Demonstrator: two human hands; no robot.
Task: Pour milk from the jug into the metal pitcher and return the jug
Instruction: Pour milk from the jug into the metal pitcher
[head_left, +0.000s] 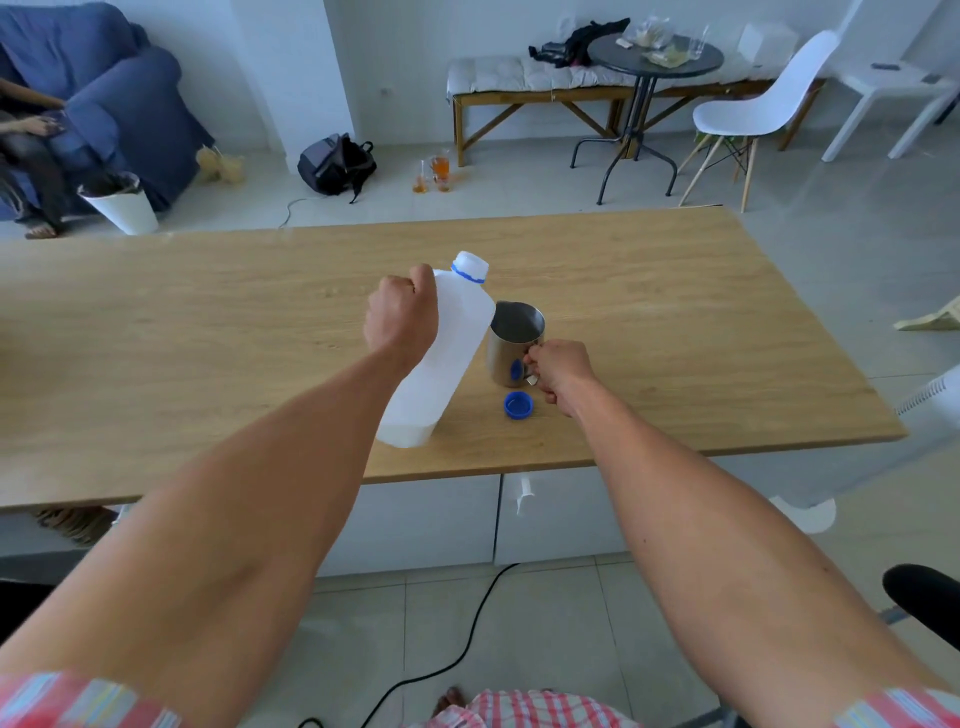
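Observation:
A translucent white milk jug (451, 358) with a blue neck ring is tilted to the right over the wooden table (208, 322), uncapped, with a little milk at its bottom. My left hand (401, 316) grips its handle. Its upper side leans close to the rim of the metal pitcher (511, 338), which stands upright just right of it. My right hand (560, 370) holds the pitcher's handle. The blue cap (518, 405) lies on the table in front of the pitcher.
White cabinets stand under the table's near edge and a black cable runs over the floor. Beyond the table are a blue sofa with a seated person, a white bin (122, 205), a backpack, a bench, a round table and a white chair.

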